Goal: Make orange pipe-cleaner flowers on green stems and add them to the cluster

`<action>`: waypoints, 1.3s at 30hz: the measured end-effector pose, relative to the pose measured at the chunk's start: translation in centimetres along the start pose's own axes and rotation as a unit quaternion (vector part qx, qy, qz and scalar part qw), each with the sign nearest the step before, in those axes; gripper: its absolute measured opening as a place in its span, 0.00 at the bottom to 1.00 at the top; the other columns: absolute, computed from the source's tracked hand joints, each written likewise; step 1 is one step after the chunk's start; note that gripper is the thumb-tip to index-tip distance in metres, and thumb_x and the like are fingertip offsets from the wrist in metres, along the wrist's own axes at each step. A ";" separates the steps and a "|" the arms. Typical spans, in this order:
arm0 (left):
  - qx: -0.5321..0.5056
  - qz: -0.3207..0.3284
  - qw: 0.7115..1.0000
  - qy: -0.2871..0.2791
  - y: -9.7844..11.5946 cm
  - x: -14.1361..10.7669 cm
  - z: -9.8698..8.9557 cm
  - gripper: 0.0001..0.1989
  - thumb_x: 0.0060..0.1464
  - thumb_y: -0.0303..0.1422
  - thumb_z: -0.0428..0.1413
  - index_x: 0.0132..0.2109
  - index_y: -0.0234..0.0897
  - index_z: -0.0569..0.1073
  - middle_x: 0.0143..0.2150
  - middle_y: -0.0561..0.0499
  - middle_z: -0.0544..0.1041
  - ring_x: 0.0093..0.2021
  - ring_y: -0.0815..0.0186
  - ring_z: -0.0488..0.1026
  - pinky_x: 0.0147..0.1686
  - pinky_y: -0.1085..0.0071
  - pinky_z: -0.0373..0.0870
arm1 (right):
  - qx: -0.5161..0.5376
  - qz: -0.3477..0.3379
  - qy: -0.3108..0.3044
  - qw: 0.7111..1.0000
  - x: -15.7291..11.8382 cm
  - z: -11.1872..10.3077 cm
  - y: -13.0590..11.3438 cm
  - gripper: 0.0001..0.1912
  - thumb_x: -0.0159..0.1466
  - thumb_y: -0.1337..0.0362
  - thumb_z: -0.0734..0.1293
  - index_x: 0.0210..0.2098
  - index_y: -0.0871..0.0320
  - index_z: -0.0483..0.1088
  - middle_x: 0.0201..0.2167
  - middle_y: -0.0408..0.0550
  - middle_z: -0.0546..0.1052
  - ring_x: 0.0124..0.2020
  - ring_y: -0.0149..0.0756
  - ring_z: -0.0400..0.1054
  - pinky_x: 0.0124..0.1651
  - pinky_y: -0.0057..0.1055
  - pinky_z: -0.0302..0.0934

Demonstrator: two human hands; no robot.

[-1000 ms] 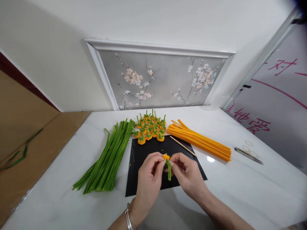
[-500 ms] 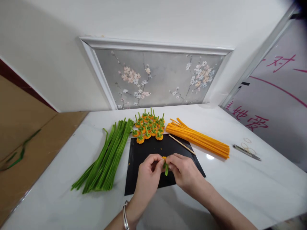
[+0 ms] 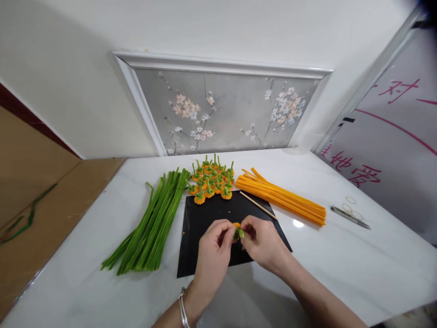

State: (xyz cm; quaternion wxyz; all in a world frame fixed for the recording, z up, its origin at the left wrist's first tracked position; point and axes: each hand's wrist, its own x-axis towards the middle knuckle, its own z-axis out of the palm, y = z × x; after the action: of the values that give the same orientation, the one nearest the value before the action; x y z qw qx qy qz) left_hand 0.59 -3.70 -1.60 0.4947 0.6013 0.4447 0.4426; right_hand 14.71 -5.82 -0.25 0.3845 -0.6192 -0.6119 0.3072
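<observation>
Between my fingertips is a small pipe-cleaner flower (image 3: 238, 231), orange on the far side with green stem parts toward me. My left hand (image 3: 215, 248) pinches it from the left. From the right, the thumb and fingers of my right hand (image 3: 262, 241) close on its green part; the exact grip is partly hidden. Both hands are over a black mat (image 3: 205, 228). Beyond the mat stand several finished-looking orange and green pipe-cleaner flowers (image 3: 213, 177), stems up.
Green pipe cleaners (image 3: 153, 223) lie bundled on the left, orange pipe cleaners (image 3: 282, 198) on the right. A thin wooden stick (image 3: 258, 205) crosses the mat's upper right edge. Pointed scissors or snips (image 3: 350, 217) and thin rings (image 3: 351, 208) lie far right. Cardboard (image 3: 61, 214) borders the white table (image 3: 85, 291).
The green stem that hung down toward me is now bent up and to the right. My right hand's fingers have shifted slightly on the flower.
</observation>
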 end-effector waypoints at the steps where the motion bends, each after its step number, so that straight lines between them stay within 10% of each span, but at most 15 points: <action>1: -0.022 -0.024 0.999 0.000 0.0 0.1 0.0 0.08 0.55 0.36 0.57 0.32 0.36 0.75 0.34 0.49 0.73 0.35 0.65 0.71 0.36 0.72 0.74 | 0.027 0.012 -0.003 1.000 0.0 0.1 0.1 0.04 0.55 0.69 0.63 0.25 0.56 0.64 0.18 0.42 0.72 0.19 0.32 0.67 0.23 0.26 0.60; 9: -0.223 -0.166 0.960 0.020 0.9 0.9 -0.5 0.14 0.48 0.41 0.62 0.34 0.32 0.76 0.34 0.50 0.74 0.37 0.67 0.72 0.43 0.68 0.75 | 0.178 0.046 -0.030 0.982 0.5 -1.1 1.1 0.12 0.63 0.54 0.63 0.32 0.58 0.65 0.21 0.41 0.72 0.23 0.30 0.70 0.28 0.26 0.68; 27: -0.039 -0.026 0.998 -0.048 0.9 0.5 -0.6 0.09 0.51 0.31 0.58 0.41 0.37 0.74 0.40 0.49 0.75 0.39 0.64 0.74 0.41 0.71 0.72 | -0.051 -0.163 0.055 0.984 -0.3 1.1 0.5 0.09 0.61 0.72 0.58 0.32 0.57 0.69 0.29 0.49 0.77 0.29 0.36 0.72 0.32 0.28 0.64; 39: -0.243 -0.137 0.960 0.005 0.6 0.1 0.5 0.10 0.51 0.37 0.60 0.32 0.35 0.72 0.33 0.54 0.71 0.36 0.70 0.70 0.41 0.72 0.73 | 0.043 -0.020 0.026 0.999 -0.1 1.2 0.1 0.06 0.58 0.65 0.62 0.25 0.57 0.64 0.19 0.41 0.70 0.20 0.29 0.64 0.23 0.24 0.57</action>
State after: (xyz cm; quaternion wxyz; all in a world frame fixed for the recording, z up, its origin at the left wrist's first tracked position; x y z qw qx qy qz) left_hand 1.13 -3.79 -1.07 0.6801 0.3938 0.4041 0.4681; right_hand 13.74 -5.82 -0.95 0.4323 -0.5974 -0.6003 0.3096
